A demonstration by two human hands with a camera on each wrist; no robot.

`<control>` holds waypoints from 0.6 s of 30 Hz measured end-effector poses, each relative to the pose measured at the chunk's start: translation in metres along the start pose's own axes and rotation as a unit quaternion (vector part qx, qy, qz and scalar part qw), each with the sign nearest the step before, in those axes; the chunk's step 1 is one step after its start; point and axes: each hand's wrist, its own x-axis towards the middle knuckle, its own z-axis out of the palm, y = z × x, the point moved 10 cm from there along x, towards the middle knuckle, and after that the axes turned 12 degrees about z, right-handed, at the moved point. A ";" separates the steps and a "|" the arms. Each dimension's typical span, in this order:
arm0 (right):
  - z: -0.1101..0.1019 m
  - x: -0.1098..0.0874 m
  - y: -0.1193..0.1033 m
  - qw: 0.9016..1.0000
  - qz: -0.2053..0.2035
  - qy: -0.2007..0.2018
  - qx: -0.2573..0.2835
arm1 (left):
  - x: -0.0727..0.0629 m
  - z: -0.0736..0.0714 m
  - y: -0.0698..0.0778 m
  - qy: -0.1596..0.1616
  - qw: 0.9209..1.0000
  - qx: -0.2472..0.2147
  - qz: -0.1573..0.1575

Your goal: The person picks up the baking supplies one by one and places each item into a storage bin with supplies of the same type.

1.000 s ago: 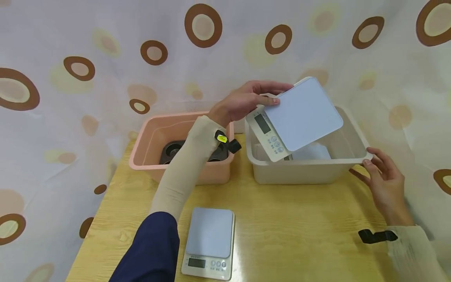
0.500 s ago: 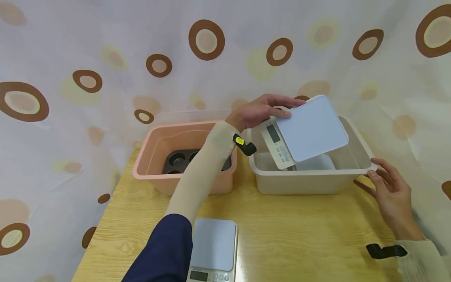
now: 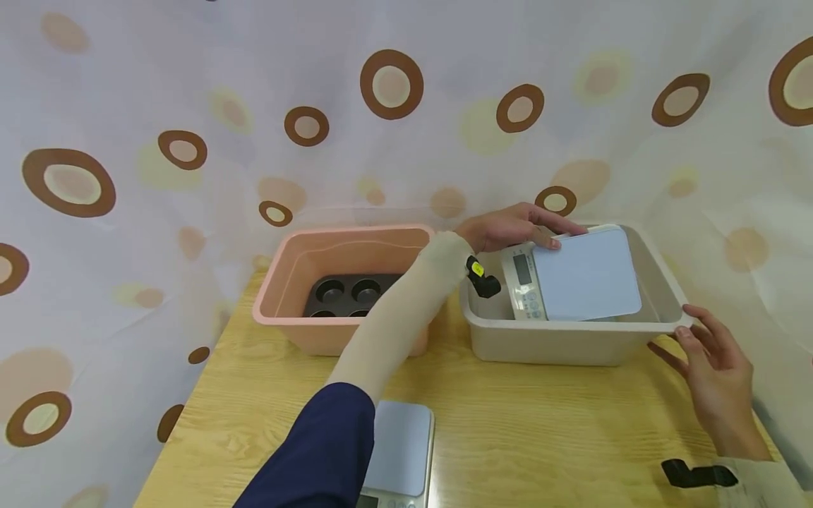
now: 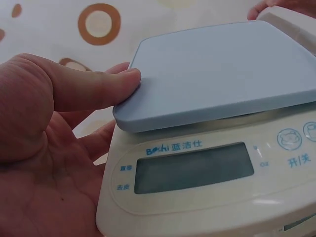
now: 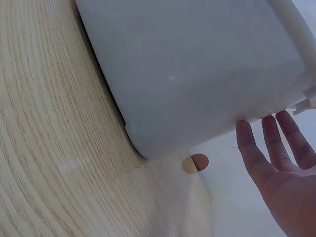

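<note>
My left hand (image 3: 517,227) pinches the edge of a kitchen scale (image 3: 587,275), thumb on its blue-white platform and fingers behind. This scale is tilted inside the white bin (image 3: 546,342). Its display (image 4: 195,168) and buttons show close up in the left wrist view. Under it, another scale (image 4: 299,223) peeks out at the lower right of that view, otherwise mostly hidden. At the bin's right front corner, my right hand (image 3: 720,374) holds the rim between thumb and fingers. In the right wrist view, fingertips (image 5: 243,129) touch the bin's outer wall.
A pink bin (image 3: 343,321) stands left of the white one, with a dark muffin pan (image 3: 346,300) inside, partly behind my left sleeve. A further kitchen scale (image 3: 400,451) lies on the wooden table (image 3: 521,430) at the front. A patterned curtain (image 3: 444,162) rises behind.
My left hand has lowered the scale into the white bin, and it has become less tilted. The head view has shifted a little. The right hand stays on the rim.
</note>
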 end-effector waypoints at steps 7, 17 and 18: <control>-0.002 -0.002 0.000 0.999 -0.009 0.036 -0.015 | 0.013 0.013 -0.016 -0.029 0.999 -0.040 -0.006; 0.001 0.002 0.002 0.999 0.006 0.035 -0.011 | 0.021 0.024 -0.043 -0.047 0.998 -0.038 -0.032; 0.001 0.002 0.003 0.999 0.007 0.033 -0.011 | 0.021 0.026 -0.045 -0.052 0.997 -0.041 -0.037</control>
